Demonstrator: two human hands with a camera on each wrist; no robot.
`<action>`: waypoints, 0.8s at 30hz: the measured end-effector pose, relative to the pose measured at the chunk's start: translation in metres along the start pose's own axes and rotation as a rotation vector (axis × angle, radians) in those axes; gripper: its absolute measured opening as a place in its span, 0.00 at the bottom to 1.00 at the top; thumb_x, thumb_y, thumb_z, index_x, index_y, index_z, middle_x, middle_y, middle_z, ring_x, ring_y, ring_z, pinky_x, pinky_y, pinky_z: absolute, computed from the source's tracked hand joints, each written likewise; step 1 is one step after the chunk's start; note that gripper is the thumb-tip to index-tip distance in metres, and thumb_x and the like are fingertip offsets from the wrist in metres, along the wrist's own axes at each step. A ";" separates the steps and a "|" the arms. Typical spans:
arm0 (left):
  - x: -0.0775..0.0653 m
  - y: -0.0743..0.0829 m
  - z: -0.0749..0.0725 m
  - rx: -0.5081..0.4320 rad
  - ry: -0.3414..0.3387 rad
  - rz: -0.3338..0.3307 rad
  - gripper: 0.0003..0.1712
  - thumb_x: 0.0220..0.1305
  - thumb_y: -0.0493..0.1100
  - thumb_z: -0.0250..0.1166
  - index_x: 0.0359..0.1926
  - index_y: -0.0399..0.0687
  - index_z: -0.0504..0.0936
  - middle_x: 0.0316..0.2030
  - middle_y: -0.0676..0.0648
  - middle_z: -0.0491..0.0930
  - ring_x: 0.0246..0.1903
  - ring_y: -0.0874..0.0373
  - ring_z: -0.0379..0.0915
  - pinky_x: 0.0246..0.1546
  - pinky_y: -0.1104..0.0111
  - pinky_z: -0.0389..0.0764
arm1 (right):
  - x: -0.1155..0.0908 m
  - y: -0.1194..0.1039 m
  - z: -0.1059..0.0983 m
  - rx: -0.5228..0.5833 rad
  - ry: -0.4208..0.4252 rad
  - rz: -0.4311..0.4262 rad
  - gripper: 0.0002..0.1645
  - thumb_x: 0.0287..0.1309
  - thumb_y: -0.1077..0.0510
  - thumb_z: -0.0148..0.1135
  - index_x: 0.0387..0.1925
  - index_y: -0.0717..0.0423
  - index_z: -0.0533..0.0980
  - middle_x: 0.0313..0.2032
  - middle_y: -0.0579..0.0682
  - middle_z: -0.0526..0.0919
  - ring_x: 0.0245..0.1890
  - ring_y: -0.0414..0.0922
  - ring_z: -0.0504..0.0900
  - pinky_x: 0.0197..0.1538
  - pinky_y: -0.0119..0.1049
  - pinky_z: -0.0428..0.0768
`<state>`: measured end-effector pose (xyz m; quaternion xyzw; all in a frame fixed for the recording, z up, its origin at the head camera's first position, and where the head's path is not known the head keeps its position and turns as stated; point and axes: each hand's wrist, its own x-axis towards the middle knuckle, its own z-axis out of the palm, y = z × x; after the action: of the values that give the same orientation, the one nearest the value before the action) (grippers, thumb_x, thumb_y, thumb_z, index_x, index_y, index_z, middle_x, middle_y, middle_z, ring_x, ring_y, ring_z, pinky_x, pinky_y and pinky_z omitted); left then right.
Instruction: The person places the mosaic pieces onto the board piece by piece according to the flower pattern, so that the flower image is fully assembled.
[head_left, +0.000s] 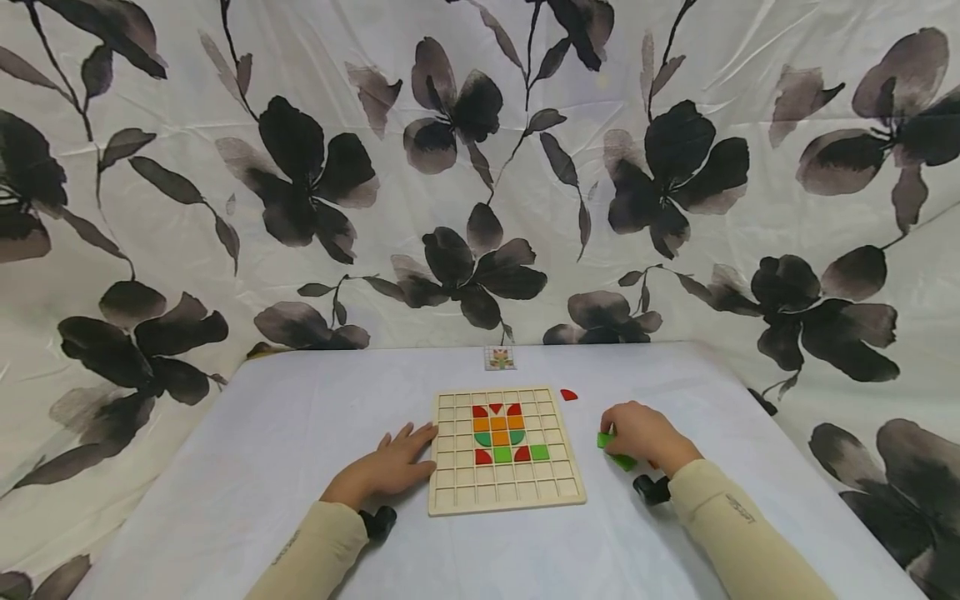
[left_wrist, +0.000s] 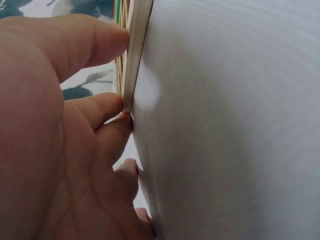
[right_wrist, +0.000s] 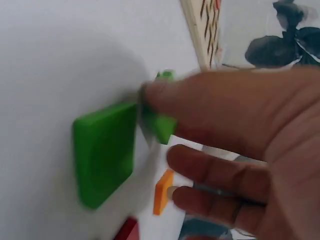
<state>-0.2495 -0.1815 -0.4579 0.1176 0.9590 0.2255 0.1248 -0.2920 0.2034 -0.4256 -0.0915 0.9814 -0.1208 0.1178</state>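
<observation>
A wooden grid board (head_left: pixel 450 492) lies on the white table, with red, orange, green and teal tiles set in its middle cells. At its left edge rests my left hand (head_left: pixel 382 467), thumb and fingertips touching the rim with the fingers fairly straight. To the right of the board, my right hand (head_left: pixel 645 433) pinches a green tile (right_wrist: pixel 162 127) near the table; the thumb hides part of the tile. Closer to the right wrist camera is a second green tile (right_wrist: pixel 105 155). An orange tile (right_wrist: pixel 162 192) stands near the lower fingers.
A red quarter-round tile (head_left: pixel 569 395) lies by the board's upper right corner. Behind the board is a small pattern card (head_left: pixel 500 358). Part of a red tile (right_wrist: pixel 129 230) shows at the bottom of the right wrist view. Flowered cloth (head_left: pixel 420 200) hangs behind the table.
</observation>
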 end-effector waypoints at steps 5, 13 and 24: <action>0.000 0.001 0.000 0.001 -0.001 -0.002 0.37 0.67 0.52 0.57 0.73 0.46 0.60 0.74 0.45 0.57 0.75 0.39 0.41 0.73 0.40 0.40 | 0.005 -0.027 -0.001 0.050 0.066 -0.117 0.13 0.47 0.58 0.72 0.38 0.52 0.83 0.36 0.45 0.83 0.37 0.44 0.76 0.46 0.43 0.80; 0.000 0.002 -0.001 -0.015 -0.003 -0.002 0.37 0.67 0.52 0.57 0.73 0.46 0.60 0.74 0.45 0.57 0.75 0.40 0.41 0.72 0.40 0.39 | 0.013 -0.096 0.013 0.066 0.080 -0.430 0.13 0.52 0.55 0.70 0.42 0.49 0.84 0.38 0.42 0.84 0.38 0.40 0.77 0.47 0.38 0.79; 0.001 -0.004 -0.001 -0.006 -0.011 0.023 0.36 0.68 0.52 0.56 0.73 0.47 0.60 0.74 0.46 0.56 0.75 0.40 0.41 0.72 0.39 0.40 | 0.022 -0.157 0.045 -0.052 0.089 -0.588 0.09 0.56 0.50 0.69 0.40 0.44 0.84 0.37 0.36 0.85 0.37 0.33 0.79 0.48 0.30 0.80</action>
<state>-0.2512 -0.1847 -0.4592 0.1297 0.9562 0.2291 0.1279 -0.2775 0.0392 -0.4317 -0.3696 0.9197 -0.1283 0.0324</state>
